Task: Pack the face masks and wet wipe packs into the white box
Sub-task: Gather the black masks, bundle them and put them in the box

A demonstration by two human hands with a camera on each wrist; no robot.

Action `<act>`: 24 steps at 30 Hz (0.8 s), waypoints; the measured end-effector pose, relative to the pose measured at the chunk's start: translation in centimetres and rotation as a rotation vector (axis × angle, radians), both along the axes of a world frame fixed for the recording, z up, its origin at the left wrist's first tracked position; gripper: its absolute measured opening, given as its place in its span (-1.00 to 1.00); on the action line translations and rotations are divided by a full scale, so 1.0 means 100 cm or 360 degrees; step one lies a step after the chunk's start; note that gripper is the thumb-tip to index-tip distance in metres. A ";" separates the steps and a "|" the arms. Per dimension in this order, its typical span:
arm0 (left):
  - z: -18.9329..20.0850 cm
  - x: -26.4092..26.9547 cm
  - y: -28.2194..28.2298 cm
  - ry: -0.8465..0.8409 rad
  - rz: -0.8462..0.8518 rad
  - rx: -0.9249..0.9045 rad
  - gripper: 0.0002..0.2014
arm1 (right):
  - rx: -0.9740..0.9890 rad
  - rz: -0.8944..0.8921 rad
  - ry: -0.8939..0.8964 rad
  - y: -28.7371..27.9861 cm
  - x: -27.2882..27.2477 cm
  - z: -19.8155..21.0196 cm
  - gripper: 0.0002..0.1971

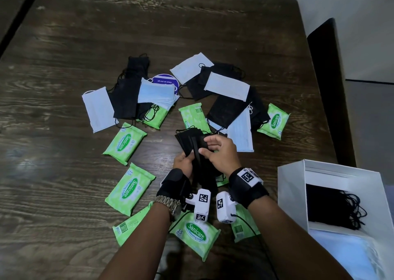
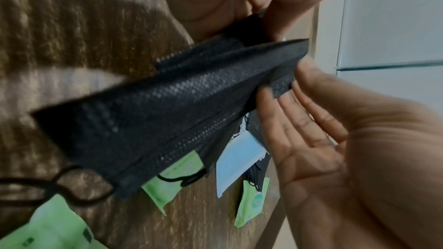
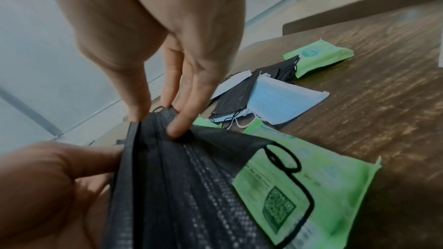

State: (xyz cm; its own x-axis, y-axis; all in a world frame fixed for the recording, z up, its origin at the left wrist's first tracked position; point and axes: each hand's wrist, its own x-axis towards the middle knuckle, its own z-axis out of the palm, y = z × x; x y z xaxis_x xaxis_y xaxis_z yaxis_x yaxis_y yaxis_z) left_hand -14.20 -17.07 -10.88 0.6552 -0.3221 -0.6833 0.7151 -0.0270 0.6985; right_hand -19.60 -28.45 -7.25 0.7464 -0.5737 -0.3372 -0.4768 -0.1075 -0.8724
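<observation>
Above the table's middle I hold a stack of black face masks (image 1: 193,143) upright between both hands. My left hand (image 1: 187,159) grips its lower part, thumb on one side and fingers (image 2: 285,113) along the other. My right hand (image 1: 207,146) pinches the upper edge (image 3: 157,120). The white box (image 1: 292,186) stands open at the near right, with black masks (image 1: 328,207) and light blue masks (image 1: 345,256) inside. Several green wet wipe packs (image 1: 124,143) and loose white, blue and black masks (image 1: 227,85) lie scattered on the table.
The dark wooden table (image 1: 64,45) is bare at the far side and left. A purple round sticker (image 1: 164,78) shows under the blue mask stack (image 1: 155,94). A dark chair back (image 1: 328,88) stands off the table's right edge. Wipe packs (image 1: 196,235) lie beneath my forearms.
</observation>
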 end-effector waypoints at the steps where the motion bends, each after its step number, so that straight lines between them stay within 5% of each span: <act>1: 0.001 0.000 0.000 0.0018 0.0010 -0.0007 -0.85 | -0.0074 0.0007 0.0004 0.000 0.000 -0.001 -0.67; 8: 0.005 -0.006 0.000 0.0113 0.0043 -0.0006 -0.78 | -0.0104 -0.0082 0.0102 -0.004 0.001 -0.001 -0.70; 15: 0.011 -0.002 0.009 0.0200 -0.0059 0.0044 -0.79 | 0.0751 0.0223 -0.0285 -0.025 -0.002 0.048 -0.97; 19: 0.013 -0.002 0.010 0.0270 -0.0107 -0.0016 -0.79 | 0.0315 0.0096 -0.0121 -0.036 0.002 0.029 -0.91; 24: 0.012 -0.004 0.009 0.0505 -0.0069 -0.0386 -0.24 | -0.0075 0.0053 0.0071 -0.032 0.001 -0.003 -0.81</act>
State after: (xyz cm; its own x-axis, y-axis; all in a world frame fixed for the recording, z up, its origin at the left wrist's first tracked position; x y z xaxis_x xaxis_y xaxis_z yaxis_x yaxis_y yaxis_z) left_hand -14.64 -16.14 -9.67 0.4062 -0.5218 -0.7501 0.8981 0.0767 0.4330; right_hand -19.53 -31.61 -7.60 0.7502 -0.5647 -0.3440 -0.5107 -0.1644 -0.8439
